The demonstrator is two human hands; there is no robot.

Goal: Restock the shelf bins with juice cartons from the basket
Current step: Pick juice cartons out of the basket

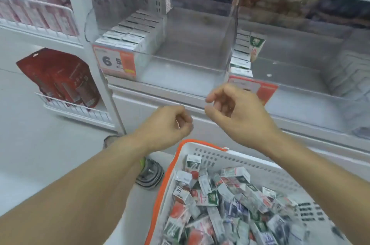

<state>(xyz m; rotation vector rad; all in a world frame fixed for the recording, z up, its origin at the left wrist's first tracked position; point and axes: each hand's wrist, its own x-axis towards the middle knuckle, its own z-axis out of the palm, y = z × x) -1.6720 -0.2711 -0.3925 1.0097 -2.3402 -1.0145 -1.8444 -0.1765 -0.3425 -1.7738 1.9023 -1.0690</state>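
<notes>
Both my hands are up btwn basket and shelf w/ nothing in them: left hand (170,124) curled into a loose fist, right hand (234,110) half open, fingers bent. Juice cartons (216,204) lie jumbled in the white basket (240,161) below me; the left clear bin (180,48) has neat rows only on its left side, and the right bin (300,60) has one row at its left wall plus a leaning green carton (256,46). Risk, imo: flavours are mixed in the heap, so a quick grab could put the wrong sort in a bin, or my wrist could clip that leaning carton and topple it.
</notes>
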